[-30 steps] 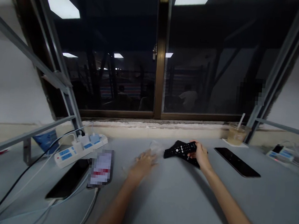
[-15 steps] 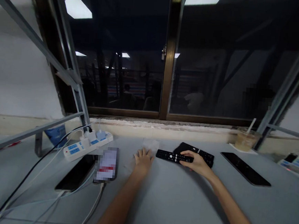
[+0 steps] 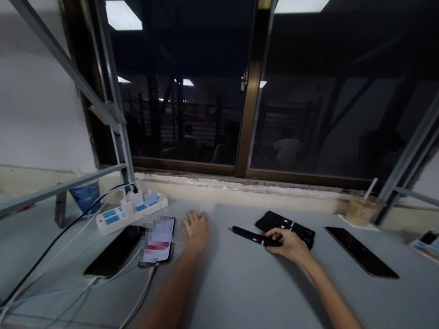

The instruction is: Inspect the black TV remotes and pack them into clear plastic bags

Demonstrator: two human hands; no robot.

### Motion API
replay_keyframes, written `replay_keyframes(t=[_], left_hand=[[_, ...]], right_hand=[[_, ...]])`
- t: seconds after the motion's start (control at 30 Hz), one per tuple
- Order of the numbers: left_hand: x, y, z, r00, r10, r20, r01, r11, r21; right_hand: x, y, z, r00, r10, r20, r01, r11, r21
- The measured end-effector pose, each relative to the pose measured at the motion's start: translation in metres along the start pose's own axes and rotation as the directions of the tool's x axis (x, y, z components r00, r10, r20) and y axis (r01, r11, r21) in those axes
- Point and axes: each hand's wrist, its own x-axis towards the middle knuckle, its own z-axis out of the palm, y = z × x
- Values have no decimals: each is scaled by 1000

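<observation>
My right hand (image 3: 289, 245) grips the near end of a slim black remote (image 3: 250, 235), which is tilted on its edge and points left. Behind that hand, more black remotes (image 3: 281, 221) lie on a dark flat item. My left hand (image 3: 198, 230) rests with spread fingers on a crumpled clear plastic wrapper (image 3: 205, 206), just right of a lit phone (image 3: 159, 241). Part of the wrapper is hidden under the hand.
On the grey table (image 3: 232, 297) a dark phone (image 3: 116, 252), a white power strip (image 3: 132, 213) and cables fill the left side. A black phone (image 3: 362, 252) and a drink cup (image 3: 362, 208) stand right. Metal posts flank the window.
My left hand has slid left with the wrapper, toward the lit phone. My right hand has turned the remote from face-up onto its edge.
</observation>
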Motion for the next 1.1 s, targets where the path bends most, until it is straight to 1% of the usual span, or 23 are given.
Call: replay_keyframes(t=[0.1,0.13,0.3,0.4,0.5,0.6,0.67,0.73,0.77,0.83,0.9,0.93,0.97,1.0,1.03,1.1], left_hand=[[2,-2,1,998,1,-58,-2,1000,-10],[2,-2,1,998,-1,-69,0,1000,-16],[4,-2,1,997,-9,-71,7,1000,-28],[5,-1,2,993,-11,-120,6,999,-41],[6,-1,0,984,19,-179,-30,998,-58],[6,-1,-4,968,81,-236,-103,991,-80],[5,1,-8,941,124,-315,-163,982,-98],[4,4,-13,886,180,-427,-254,959,-122],[2,7,-16,847,217,-486,-315,940,-130],[-2,12,-22,750,310,-584,-458,880,-122],[-7,17,-27,664,415,-622,-589,803,-93],[-9,19,-28,637,466,-614,-638,766,-80],[-11,21,-30,624,512,-590,-672,737,-72],[-13,22,-30,626,555,-548,-695,716,-70],[-14,23,-30,640,591,-491,-707,703,-75],[-15,24,-27,691,637,-341,-703,702,-114]], right_hand=[[-2,-5,-2,998,-6,66,5,1000,9],[-2,-6,-3,998,-2,68,1,1000,7],[-5,-14,-9,998,55,11,-54,996,-66],[-7,-18,-12,998,62,0,-61,993,-101],[-9,-19,-12,999,40,0,-40,991,-130],[-9,-18,-12,1000,9,11,-8,991,-136],[-8,-16,-12,999,-7,32,11,991,-130],[-8,-15,-11,998,-20,56,26,992,-122],[-8,-14,-11,998,-25,62,32,992,-121],[-7,-14,-10,998,-34,61,41,991,-127],[-7,-14,-9,997,-46,57,53,990,-133],[-7,-14,-9,997,-52,56,59,989,-134],[-7,-14,-8,997,-59,55,66,989,-135],[-6,-14,-8,996,-65,55,72,988,-134],[-6,-14,-8,996,-70,56,77,988,-133],[-5,-13,-8,995,-76,71,84,989,-119]])
